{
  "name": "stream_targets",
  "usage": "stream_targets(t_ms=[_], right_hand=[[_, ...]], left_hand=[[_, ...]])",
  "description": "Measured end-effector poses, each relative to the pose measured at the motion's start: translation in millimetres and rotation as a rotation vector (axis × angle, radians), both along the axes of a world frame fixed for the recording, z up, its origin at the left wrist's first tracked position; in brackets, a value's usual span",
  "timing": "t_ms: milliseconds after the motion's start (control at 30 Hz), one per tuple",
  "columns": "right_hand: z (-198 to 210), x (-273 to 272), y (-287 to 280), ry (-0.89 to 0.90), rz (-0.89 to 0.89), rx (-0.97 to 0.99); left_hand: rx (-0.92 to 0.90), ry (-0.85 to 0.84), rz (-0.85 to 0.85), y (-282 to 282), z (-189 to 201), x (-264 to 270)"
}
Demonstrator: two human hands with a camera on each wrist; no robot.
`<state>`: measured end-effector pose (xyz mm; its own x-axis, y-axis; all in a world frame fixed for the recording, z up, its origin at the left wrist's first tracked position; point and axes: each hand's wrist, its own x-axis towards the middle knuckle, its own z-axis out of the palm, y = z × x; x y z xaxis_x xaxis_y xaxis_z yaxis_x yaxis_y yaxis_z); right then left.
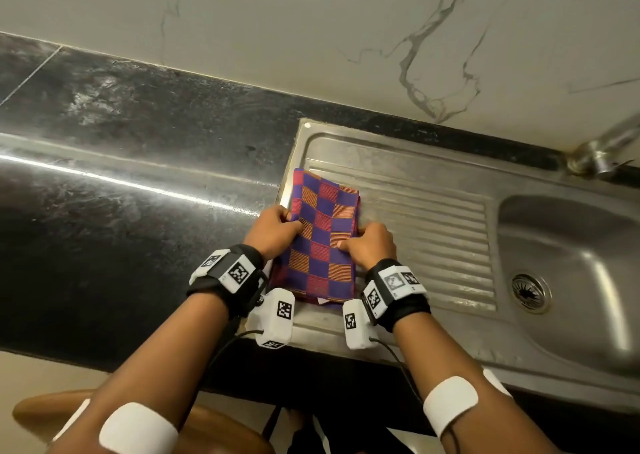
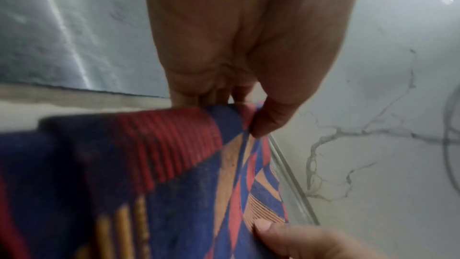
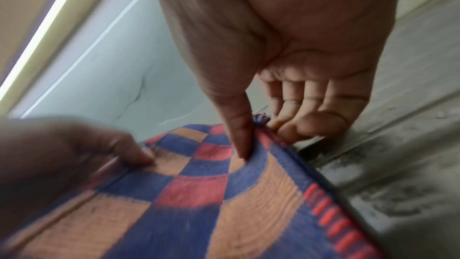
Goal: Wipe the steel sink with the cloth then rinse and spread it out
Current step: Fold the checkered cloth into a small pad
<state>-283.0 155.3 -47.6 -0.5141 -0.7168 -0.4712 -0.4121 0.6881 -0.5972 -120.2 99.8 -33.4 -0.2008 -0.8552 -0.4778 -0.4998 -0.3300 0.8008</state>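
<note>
A folded cloth [image 1: 320,235] checked in purple, red and orange lies on the left end of the steel sink's ribbed drainboard [image 1: 436,232]. My left hand [image 1: 277,228] pinches the cloth's left edge, thumb on top and fingers curled under, as the left wrist view shows on the cloth [image 2: 174,164]. My right hand [image 1: 370,245] pinches the right edge, thumb pressed on the fabric [image 3: 224,184] and fingers [image 3: 298,109] tucked below it. The sink bowl [image 1: 571,263] with its round drain [image 1: 531,292] lies to the right.
A dark polished stone counter [image 1: 121,176] stretches left of the sink. A steel tap [image 1: 602,148] rises at the back right, against a white marbled wall [image 1: 346,31]. A brown wooden stool [image 1: 214,429] stands below the counter's front edge.
</note>
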Motion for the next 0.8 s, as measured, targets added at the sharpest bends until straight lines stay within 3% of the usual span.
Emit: stream_targets(t_ms=[167,300,567,800], right_hand=[[6,-10,5,-0.503,-0.189,-0.148],[14,-19,23,-0.736,-0.139,-0.239],[33,-40,44,-0.734,-0.013,-0.460],[72,-54,64,-0.557,0.223,-0.676]], left_hand=[[0.143,0.386,0.128,12,6,6],[0.234,0.529,0.061,20,8,11],[0.228,0.605,-0.037,22,21,6],[0.220,0.788,0.007,20,42,-8]])
